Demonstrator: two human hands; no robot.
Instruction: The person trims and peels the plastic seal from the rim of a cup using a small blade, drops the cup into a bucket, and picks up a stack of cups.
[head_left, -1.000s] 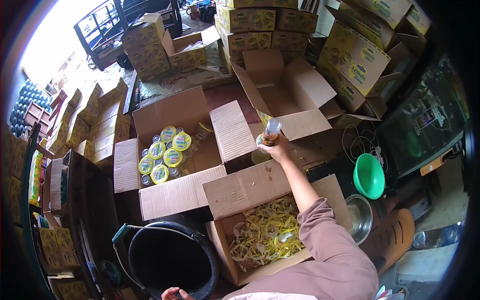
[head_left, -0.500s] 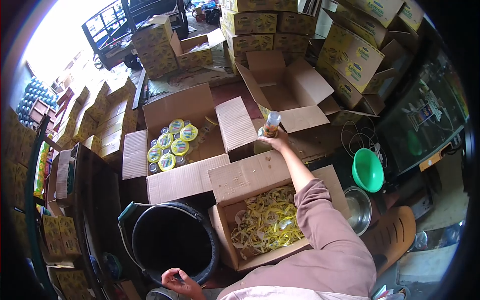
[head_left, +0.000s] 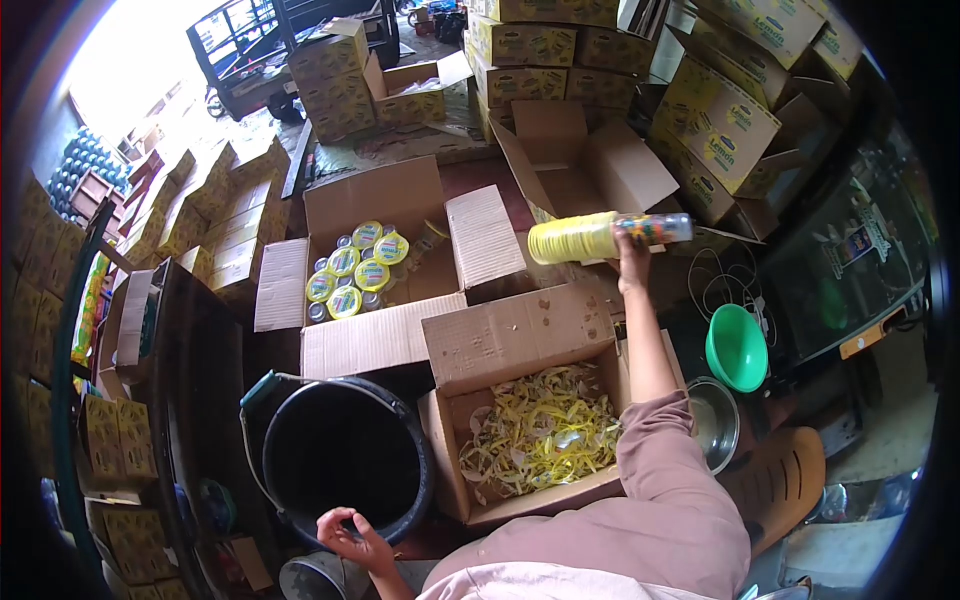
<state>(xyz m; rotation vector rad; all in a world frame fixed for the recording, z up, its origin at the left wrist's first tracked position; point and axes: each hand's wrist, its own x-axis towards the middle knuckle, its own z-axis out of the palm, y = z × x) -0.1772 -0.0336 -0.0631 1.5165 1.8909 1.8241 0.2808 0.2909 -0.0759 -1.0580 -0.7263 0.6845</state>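
My right hand (head_left: pixel 632 258) is wrapped round a long stack of nested plastic cups (head_left: pixel 575 237), held level above the boxes. Yellow rims show at its left end, while the right end is clear with coloured print. Beside the near rim of a black bucket (head_left: pixel 424 465), my left hand (head_left: pixel 352 538) hangs with loosely curled fingers apart and nothing in them. In front of me, an open carton (head_left: pixel 515 335) contains yellow strips (head_left: pixel 540 430). Another open carton (head_left: pixel 380 335), farther left, has several yellow-lidded cups (head_left: pixel 372 273) standing in it.
A further open carton (head_left: pixel 560 185) stands behind the cup stack. To the right are a green bowl (head_left: pixel 737 348), a metal bowl (head_left: pixel 722 430) and a plastic chair (head_left: pixel 785 485). Stacked lemon-print boxes (head_left: pixel 715 125) line the back and left. A white cable (head_left: pixel 705 280) lies at right.
My right hand has raised the cup stack and swung it from upright to level, so its yellow rims now show. My left hand stays by the bucket. The view has shifted slightly.
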